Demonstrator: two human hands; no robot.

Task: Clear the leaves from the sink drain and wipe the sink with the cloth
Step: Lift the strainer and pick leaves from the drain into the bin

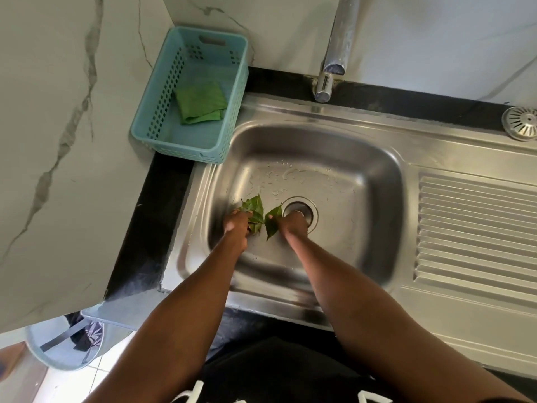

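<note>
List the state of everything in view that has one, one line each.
Left hand: grips a bunch of leaves.
Right hand: pinches one leaf.
Sink drain: open, strainer out.
Strainer: lying on the sink ledge.
Cloth: folded in the basket.
Sink: wet with droplets.
Tap: no water running.

Home kitchen: stainless steel sink point(316, 132) with ribbed drainboard point(476, 231) set in a black countertop point(151, 228), chrome tap point(334, 53), marble-look wall tiles point(58, 112), teal plastic basket point(162, 112) holding a green cloth point(200, 103).
</note>
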